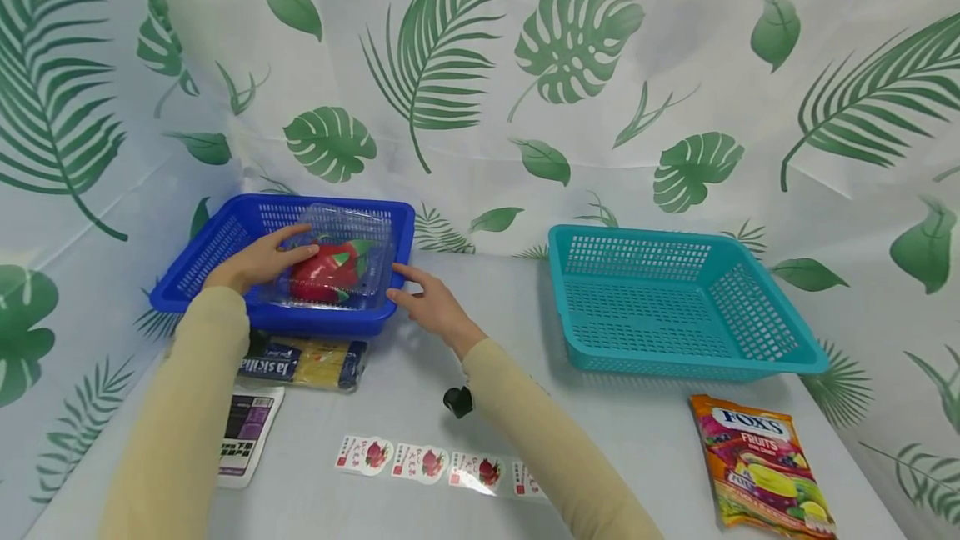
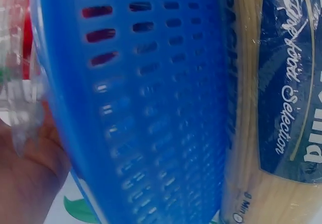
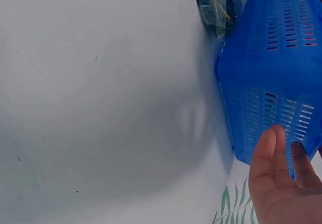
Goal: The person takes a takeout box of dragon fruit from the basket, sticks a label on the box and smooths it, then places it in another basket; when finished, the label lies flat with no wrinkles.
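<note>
In the head view, a clear plastic clamshell box (image 1: 375, 273) with a red dragon fruit (image 1: 322, 271) inside lies in the blue basket (image 1: 311, 322). My left hand (image 1: 258, 261) reaches over the basket's left part, fingers stretched along the box's left side. At the basket's right end is my right hand (image 1: 435, 307), its fingertips right at the rim and the box's right edge. The right wrist view shows the right hand (image 3: 282, 183) with extended fingers beside the basket's outer wall (image 3: 266, 78). Most of the left hand (image 2: 30, 168) is cut off in the left wrist view.
A spaghetti pack (image 1: 311, 363) lies before the blue basket, with a white-and-purple packet (image 1: 251, 432) nearer. A strip of dragon fruit stickers (image 1: 431, 465) and a small black object (image 1: 457, 401) are mid-table. At right stand a teal basket (image 1: 693, 363) and a Fox's candy bag (image 1: 761, 465).
</note>
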`<state>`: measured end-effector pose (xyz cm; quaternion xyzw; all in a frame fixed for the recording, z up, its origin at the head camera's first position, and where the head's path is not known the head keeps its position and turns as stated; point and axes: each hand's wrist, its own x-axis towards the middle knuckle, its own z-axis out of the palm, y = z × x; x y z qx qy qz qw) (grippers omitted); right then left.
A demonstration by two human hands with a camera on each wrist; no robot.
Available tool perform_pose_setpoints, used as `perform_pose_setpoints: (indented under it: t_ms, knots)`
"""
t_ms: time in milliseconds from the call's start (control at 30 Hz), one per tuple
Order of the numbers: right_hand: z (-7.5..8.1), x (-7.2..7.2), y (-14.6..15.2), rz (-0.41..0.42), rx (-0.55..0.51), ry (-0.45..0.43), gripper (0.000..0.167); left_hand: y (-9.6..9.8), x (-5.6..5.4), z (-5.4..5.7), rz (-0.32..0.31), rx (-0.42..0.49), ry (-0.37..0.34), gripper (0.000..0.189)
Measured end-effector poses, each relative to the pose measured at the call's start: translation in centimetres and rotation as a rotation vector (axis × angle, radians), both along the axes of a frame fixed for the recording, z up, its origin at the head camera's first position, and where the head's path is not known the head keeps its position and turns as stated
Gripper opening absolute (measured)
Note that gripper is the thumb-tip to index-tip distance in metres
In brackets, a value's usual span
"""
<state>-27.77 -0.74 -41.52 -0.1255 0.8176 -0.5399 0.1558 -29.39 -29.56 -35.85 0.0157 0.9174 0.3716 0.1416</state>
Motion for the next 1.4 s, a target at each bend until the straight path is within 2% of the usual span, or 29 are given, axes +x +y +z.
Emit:
perform_pose_setpoints:
  t_ms: [167,367,700,900,1133,1400]
  knots:
    - [-0.1,-0.1,0.0,0.007,-0.010,-0.008,0.055,-0.4,0.2,-0.4,-0.007,0.040,-0.021,0.082]
    - [0.0,-0.1,0.1,0.009,-0.030,-0.009,0.055,-0.7,0.2,-0.8,0.000,0.088,0.015,0.079]
    - [0.0,-0.1,0.0,0.009,-0.020,-0.002,0.055,-1.0,0.2,-1.3,0.051,0.162,0.038,0.069]
    - [-0.1,-0.1,0.1,0.007,-0.021,-0.001,0.055,-0.9,0.2,-1.2,0.080,0.204,0.056,0.063]
    - [0.0,0.0,0.1,0.015,-0.022,-0.005,0.055,-1.1,0.1,-0.6,0.066,0.213,0.105,0.062]
    - [-0.1,0.2,0.5,0.075,-0.070,-0.018,0.058,-0.9,0.0,0.8,0.064,0.264,0.175,0.057]
